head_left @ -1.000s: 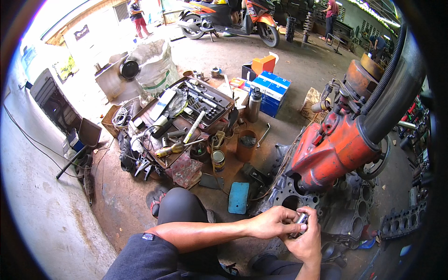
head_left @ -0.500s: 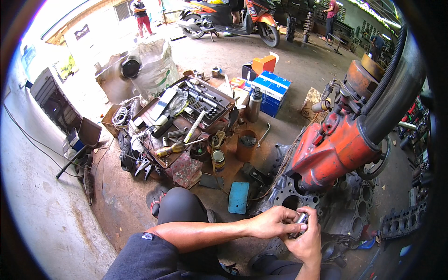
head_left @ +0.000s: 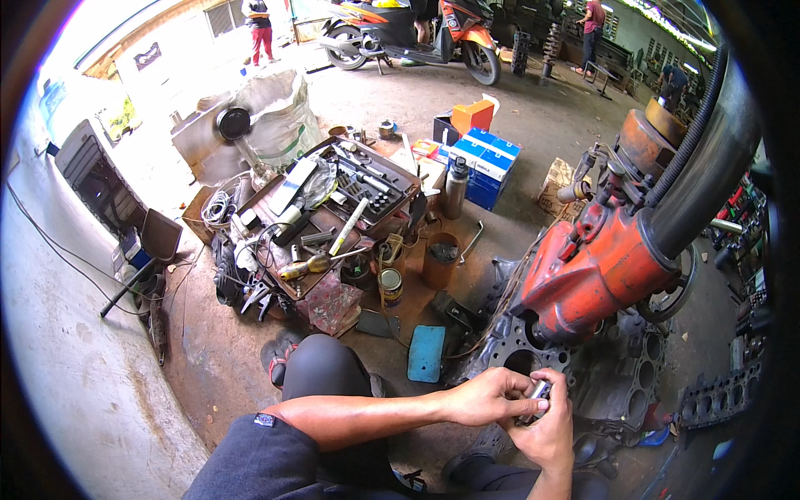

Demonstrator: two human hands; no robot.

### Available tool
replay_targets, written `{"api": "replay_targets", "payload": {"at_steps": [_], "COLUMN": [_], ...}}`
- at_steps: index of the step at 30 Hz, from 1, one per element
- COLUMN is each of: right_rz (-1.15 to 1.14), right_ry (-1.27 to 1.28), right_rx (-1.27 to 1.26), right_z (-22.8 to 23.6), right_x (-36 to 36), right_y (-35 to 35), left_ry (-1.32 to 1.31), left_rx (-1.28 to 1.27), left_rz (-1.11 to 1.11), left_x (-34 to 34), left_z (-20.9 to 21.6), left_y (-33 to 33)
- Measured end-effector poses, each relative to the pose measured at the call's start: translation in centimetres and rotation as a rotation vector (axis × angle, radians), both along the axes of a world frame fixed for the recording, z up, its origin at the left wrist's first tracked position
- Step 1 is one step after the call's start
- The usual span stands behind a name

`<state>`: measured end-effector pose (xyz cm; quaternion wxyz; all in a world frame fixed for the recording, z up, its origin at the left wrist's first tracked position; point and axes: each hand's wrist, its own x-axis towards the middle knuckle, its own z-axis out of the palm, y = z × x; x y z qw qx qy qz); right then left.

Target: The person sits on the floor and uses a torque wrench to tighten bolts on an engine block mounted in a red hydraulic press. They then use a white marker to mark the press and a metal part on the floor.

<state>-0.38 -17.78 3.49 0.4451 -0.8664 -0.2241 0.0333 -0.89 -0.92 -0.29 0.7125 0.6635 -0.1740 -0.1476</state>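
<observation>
Both hands meet low in the picture, over a dark engine block (head_left: 621, 379) lying on the floor. My right hand (head_left: 550, 429) cups a small shiny metal part (head_left: 537, 393). My left hand (head_left: 487, 396) reaches across and pinches the same part with its fingertips. My left forearm runs in from the lower left above my bent knee in dark trousers (head_left: 321, 371). Just beyond the hands stands a large orange machine (head_left: 596, 267) with a thick black hose (head_left: 704, 158).
An open tool tray (head_left: 337, 208) with sockets, wrenches and a screwdriver lies on the floor ahead. Near it are cans, a blue pad (head_left: 427, 352), blue boxes (head_left: 483, 162), a flask and a white sack. A motorcycle (head_left: 408, 29) and people stand far back.
</observation>
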Motion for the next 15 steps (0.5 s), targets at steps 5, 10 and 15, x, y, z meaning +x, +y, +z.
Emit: {"api": "replay_targets", "payload": {"at_steps": [5, 10, 15], "right_rz": [0.004, 0.005, 0.005], "right_ry": [0.013, -0.024, -0.082], "right_rx": [-0.020, -0.027, -0.057], "right_z": [0.08, 0.07, 0.16], "right_x": [0.08, -0.01, -0.24], "right_y": [-0.01, 0.08, 0.13], "left_ry": [0.021, 0.017, 0.031], "left_rx": [-0.038, -0.042, 0.075], "left_rz": [-0.007, -0.005, -0.054], "left_x": [-0.01, -0.03, 0.14], "left_z": [0.09, 0.07, 0.14], "left_y": [-0.07, -0.11, 0.28]}}
